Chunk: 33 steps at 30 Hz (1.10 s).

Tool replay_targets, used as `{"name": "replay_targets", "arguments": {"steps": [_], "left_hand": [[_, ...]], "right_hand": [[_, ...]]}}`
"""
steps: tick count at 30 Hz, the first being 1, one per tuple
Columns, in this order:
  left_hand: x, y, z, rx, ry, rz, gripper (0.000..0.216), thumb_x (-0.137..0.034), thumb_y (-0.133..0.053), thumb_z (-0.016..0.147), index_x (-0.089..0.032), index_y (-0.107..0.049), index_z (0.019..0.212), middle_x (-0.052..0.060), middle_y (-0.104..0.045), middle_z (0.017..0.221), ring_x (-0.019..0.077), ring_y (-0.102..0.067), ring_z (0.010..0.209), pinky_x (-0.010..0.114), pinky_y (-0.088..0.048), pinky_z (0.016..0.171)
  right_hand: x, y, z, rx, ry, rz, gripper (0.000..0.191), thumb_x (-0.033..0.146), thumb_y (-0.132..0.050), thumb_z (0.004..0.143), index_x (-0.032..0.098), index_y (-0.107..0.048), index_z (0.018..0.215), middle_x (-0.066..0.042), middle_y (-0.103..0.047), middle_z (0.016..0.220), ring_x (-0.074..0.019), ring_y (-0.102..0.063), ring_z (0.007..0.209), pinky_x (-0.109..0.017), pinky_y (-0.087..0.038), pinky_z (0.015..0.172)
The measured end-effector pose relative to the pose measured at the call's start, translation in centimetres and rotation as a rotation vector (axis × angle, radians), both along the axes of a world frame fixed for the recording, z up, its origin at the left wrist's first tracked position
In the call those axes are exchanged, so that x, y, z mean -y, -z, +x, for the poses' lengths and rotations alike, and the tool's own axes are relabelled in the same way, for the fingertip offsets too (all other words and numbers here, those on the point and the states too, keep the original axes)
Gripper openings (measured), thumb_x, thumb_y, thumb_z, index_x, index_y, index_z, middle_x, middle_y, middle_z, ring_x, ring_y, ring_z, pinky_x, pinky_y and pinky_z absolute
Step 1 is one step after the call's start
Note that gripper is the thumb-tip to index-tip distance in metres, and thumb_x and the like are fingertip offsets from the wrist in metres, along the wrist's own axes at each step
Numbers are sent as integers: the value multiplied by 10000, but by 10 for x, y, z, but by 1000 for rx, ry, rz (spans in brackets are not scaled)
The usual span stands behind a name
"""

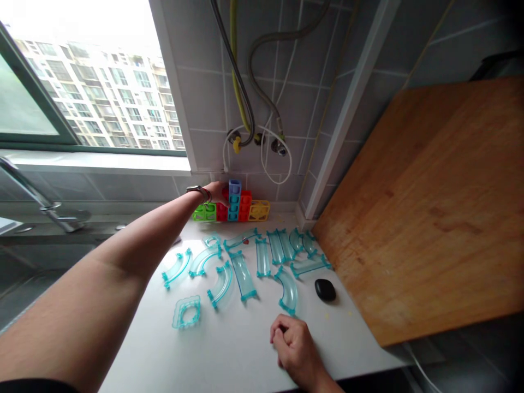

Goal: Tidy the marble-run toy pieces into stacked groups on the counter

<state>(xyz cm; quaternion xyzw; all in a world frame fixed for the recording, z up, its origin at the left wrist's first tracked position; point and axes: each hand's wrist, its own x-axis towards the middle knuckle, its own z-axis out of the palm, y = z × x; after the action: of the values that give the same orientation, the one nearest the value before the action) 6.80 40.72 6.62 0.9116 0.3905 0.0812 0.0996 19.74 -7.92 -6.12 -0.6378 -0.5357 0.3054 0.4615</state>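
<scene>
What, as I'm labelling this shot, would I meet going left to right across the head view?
Chrome faucet, left hand, blue block stack, yellow blocks, right hand, wooden board.

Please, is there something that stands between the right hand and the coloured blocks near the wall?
Yes. Several clear teal track pieces lie on the white counter between the right hand and the coloured blocks; a curved piece is nearest to that hand.

Left arm [118,267] outstretched; right hand [295,346] loosely curled.
</scene>
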Motion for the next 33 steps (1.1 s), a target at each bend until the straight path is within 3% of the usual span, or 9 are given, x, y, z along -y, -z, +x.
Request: {"name": "replay_targets", "arguments": {"steps": [4,9,15,21,24,26,28,31,33], "left_hand": [[8,-3,1,-14,-5,-9,811,-478,-898,535,-194,-673,1260,62,-772,1113,287,-685,1048,319,-534,886],[21,10,-1,-30,-5,-13,753,-465,-908,586,-192,-671,1246,56,-764,1121,278,-692,1035,329,-550,871],[31,23,-7,-34,-2,16,403,-406,-667,941,-155,-629,1254,103,-680,1224,252,-673,1070,466,-557,929],[40,34,-11,22,-26,78,407,-414,-631,965,-172,-610,1291,103,-654,1272,268,-651,1121,479,-542,960],[39,43,-11,71,-44,95,433,-430,-638,954,-168,-603,1297,109,-660,1262,269,-654,1113,488,-532,963],[36,50,-10,112,-53,99,537,-446,-719,879,-168,-587,1319,125,-662,1273,291,-645,1138,475,-513,983],[34,55,-11,157,-51,95,735,-442,-828,742,-170,-549,1366,141,-661,1295,316,-627,1182,430,-491,1007],[31,60,-16,223,-38,88,1140,-432,-916,567,-158,-353,1519,167,-598,1400,322,-575,1275,360,-463,1037],[31,63,-23,258,-39,87,1358,-464,-931,514,-152,-164,1591,192,-524,1479,318,-533,1331,350,-444,1056]], "right_hand": [[1,-2,-1,17,5,-1,456,158,-540,894,217,-554,442,-13,-696,712,-148,-634,627,-275,-447,636],[3,-4,-3,16,12,4,435,170,-533,898,211,-580,468,-14,-687,706,-144,-618,600,-273,-443,616],[2,-8,-2,-55,15,-22,376,193,-560,896,202,-628,527,-7,-675,693,-140,-599,589,-269,-435,615],[2,6,-3,31,-13,19,516,230,-546,951,203,-631,443,-27,-682,705,-147,-625,613,-287,-458,645],[-4,-12,2,108,-107,48,526,265,-501,997,203,-707,517,-33,-678,708,-156,-649,634,-291,-478,641],[-24,-42,12,188,-159,135,452,275,-520,995,204,-742,607,-34,-681,737,-174,-666,695,-299,-494,669],[-64,-78,27,274,-131,254,378,270,-527,991,209,-746,690,-37,-697,785,-192,-673,772,-318,-507,736],[-157,-117,53,572,-52,323,260,281,-522,990,194,-749,898,-67,-725,936,-211,-675,909,-327,-518,838],[-223,-123,70,781,-3,247,210,253,-557,956,166,-741,1006,-105,-720,1055,-234,-663,1014,-349,-500,941]]}}
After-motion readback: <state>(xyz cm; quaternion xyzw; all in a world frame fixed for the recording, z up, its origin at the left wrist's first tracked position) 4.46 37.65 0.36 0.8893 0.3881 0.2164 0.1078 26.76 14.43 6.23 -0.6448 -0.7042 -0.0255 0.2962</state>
